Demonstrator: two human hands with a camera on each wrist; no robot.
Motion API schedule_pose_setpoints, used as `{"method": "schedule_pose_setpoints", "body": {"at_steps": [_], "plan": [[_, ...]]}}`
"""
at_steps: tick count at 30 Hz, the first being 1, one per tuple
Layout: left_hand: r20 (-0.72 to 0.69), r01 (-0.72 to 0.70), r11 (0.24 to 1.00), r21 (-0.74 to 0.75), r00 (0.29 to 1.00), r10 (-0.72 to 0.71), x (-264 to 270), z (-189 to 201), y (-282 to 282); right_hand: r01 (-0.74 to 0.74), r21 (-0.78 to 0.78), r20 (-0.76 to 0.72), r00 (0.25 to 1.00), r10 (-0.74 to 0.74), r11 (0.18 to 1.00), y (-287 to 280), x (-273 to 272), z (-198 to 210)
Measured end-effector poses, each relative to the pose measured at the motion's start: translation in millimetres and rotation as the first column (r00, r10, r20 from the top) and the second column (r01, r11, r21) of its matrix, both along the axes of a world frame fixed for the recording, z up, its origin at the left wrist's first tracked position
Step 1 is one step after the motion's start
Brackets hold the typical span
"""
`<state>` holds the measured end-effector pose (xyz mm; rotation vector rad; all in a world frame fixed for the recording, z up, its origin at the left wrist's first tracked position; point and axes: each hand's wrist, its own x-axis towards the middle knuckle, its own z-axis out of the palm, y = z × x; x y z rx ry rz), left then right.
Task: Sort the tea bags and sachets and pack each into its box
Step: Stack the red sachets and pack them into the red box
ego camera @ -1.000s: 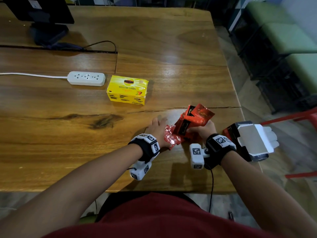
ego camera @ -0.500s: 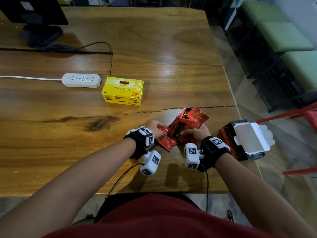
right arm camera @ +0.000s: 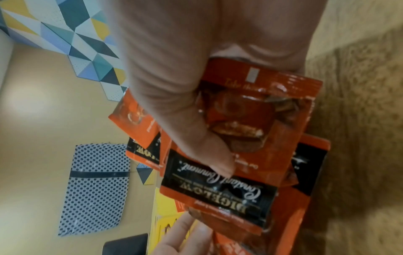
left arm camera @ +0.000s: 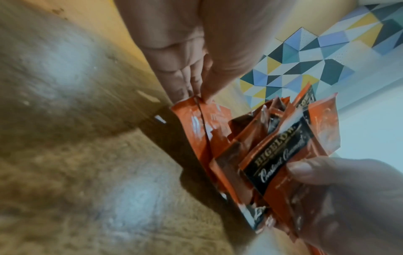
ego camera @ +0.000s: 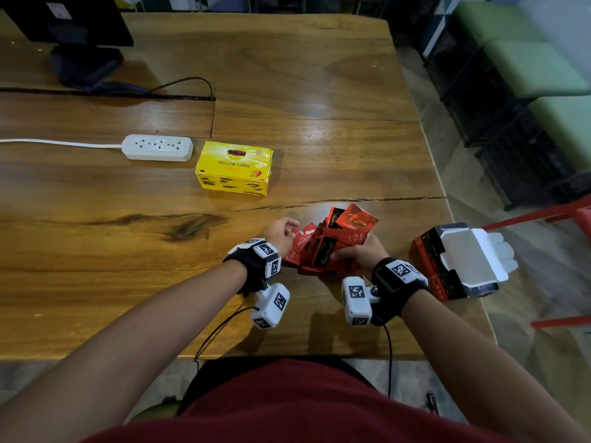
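Sachets (ego camera: pixel 332 247) in red-orange foil, several printed with a black Bigelow label, form a fanned bundle just above the near edge of the wooden table (ego camera: pixel 96 282). The right hand (ego camera: pixel 361 254) grips this bundle, thumb pressed across the front label and fingers curled behind it. The left hand (ego camera: pixel 279 230) pinches the upper corner of one sachet on the bundle's left side between thumb and fingertips; the left wrist view shows that pinch clearly (left arm camera: pixel 196 82). Both wrists wear black straps carrying white camera blocks with square markers.

Just right of the right wrist, at the table's corner, lies a red and black tea box (ego camera: pixel 447 266) with its white-lined lid flaps open. Farther out, left of centre, a yellow Yellow Label tea box (ego camera: pixel 235 167) stands closed on the table, well apart from the hands. A white power strip (ego camera: pixel 156 148) lies just beside it on the left, its cord running off the table's left side. At the far left corner stands a dark monitor (ego camera: pixel 73 24) on its base.
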<state>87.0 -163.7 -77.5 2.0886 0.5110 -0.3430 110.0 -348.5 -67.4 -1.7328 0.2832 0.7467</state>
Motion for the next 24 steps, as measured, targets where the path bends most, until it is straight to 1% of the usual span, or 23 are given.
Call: {"method": "schedule_pose_setpoints", "body": {"at_steps": [2,5,8,9,10,12,13,14,15,16,17,18,19,21,22,24], "plan": [[0.07,-0.007,0.998,-0.057,0.998,0.011,1.1,0.7,2.2,-0.012,-0.003,0.016,1.0,0.012,1.0,4.2,-0.5,-1.1],[0.162,0.007,0.988,-0.153,0.987,0.018,0.6,2.2,6.2,-0.015,-0.018,0.093,0.996,0.017,1.0,15.1,0.4,-1.3],[0.23,0.034,0.983,-0.181,0.973,0.009,0.2,5.2,3.8,-0.021,-0.036,0.155,0.988,0.026,0.999,27.8,0.8,-1.5],[0.24,0.026,0.977,-0.211,0.97,0.026,0.2,6.9,1.9,-0.018,-0.036,0.172,0.985,0.024,0.999,30.6,1.3,-2.5],[0.23,-0.003,0.956,-0.293,0.971,0.073,0.4,9.9,0.4,-0.019,-0.042,0.195,0.98,0.027,0.999,33.0,2.3,-3.2],[0.145,-0.088,0.864,-0.497,0.972,0.182,-0.7,18.4,-0.6,-0.052,-0.079,0.256,0.964,0.07,0.996,37.0,4.0,-2.0],[0.119,-0.104,0.83,-0.549,0.972,0.201,-0.9,19.8,2.1,-0.07,-0.104,0.29,0.952,0.097,0.992,38.5,5.2,-1.4],[0.115,-0.083,0.819,-0.568,0.977,0.179,-2.1,22.5,4.7,-0.081,-0.129,0.324,0.939,0.12,0.988,41.0,6.8,0.2],[0.132,-0.027,0.825,-0.564,0.984,0.122,-4.0,25.3,5.9,-0.086,-0.152,0.359,0.923,0.136,0.985,44.1,8.2,1.6],[0.175,0.055,0.854,-0.518,0.984,0.042,-6.9,27.5,6.3,-0.085,-0.17,0.392,0.908,0.147,0.982,47.6,9.0,3.3],[0.205,0.113,0.888,-0.445,0.979,-0.021,-9.7,27.9,6.4,-0.085,-0.178,0.419,0.895,0.154,0.98,51.9,9.6,3.7],[0.236,0.143,0.917,-0.371,0.97,-0.056,-11.0,24.8,8.2,-0.082,-0.174,0.439,0.885,0.152,0.981,58.2,9.9,3.9],[0.263,0.147,0.935,-0.323,0.963,-0.061,-10.8,19.0,8.2,-0.066,-0.166,0.447,0.884,0.135,0.984,61.3,9.6,4.2],[0.297,0.127,0.951,-0.281,0.954,-0.04,-11.6,11.9,10.6,-0.046,-0.13,0.447,0.889,0.1,0.99,65.6,6.3,4.6],[0.295,0.132,0.956,-0.263,0.954,-0.05,-12.2,10.0,12.4,-0.06,-0.115,0.452,0.886,0.106,0.992,65.8,2.8,2.5],[0.247,0.145,0.953,-0.267,0.966,-0.077,-13.3,7.1,14.3,-0.143,-0.201,0.457,0.862,0.222,0.969,61.7,-3.3,-6.3]]}}
